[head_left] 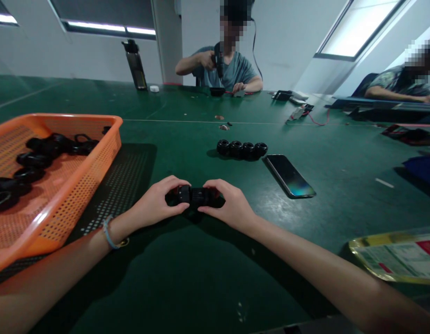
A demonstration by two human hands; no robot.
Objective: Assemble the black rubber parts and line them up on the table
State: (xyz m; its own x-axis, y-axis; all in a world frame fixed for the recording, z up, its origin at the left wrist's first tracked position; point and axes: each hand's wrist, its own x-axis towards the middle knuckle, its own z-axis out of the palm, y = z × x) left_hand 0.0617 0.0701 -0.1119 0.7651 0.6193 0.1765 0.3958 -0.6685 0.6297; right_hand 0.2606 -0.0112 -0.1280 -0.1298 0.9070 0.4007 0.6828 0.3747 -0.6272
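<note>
Between my two hands is a black cylindrical part [197,196] with a ribbed middle, lying lengthwise from left to right just over the green table. My left hand [162,197] pinches its left end between thumb and fingers. The right end is gripped the same way by my right hand [231,202]. My fingers cover both ends, so its full shape is hidden. Beyond my hands, a short row of several round black parts [242,149] stands side by side, touching one another.
At left stands an orange perforated basket [93,174] holding several black parts. A phone [289,176] lies right of the row, and a yellow-edged packet [392,255] at right. Across the table [173,134] are a bottle [134,65] and a person [232,65] holding a dark power tool.
</note>
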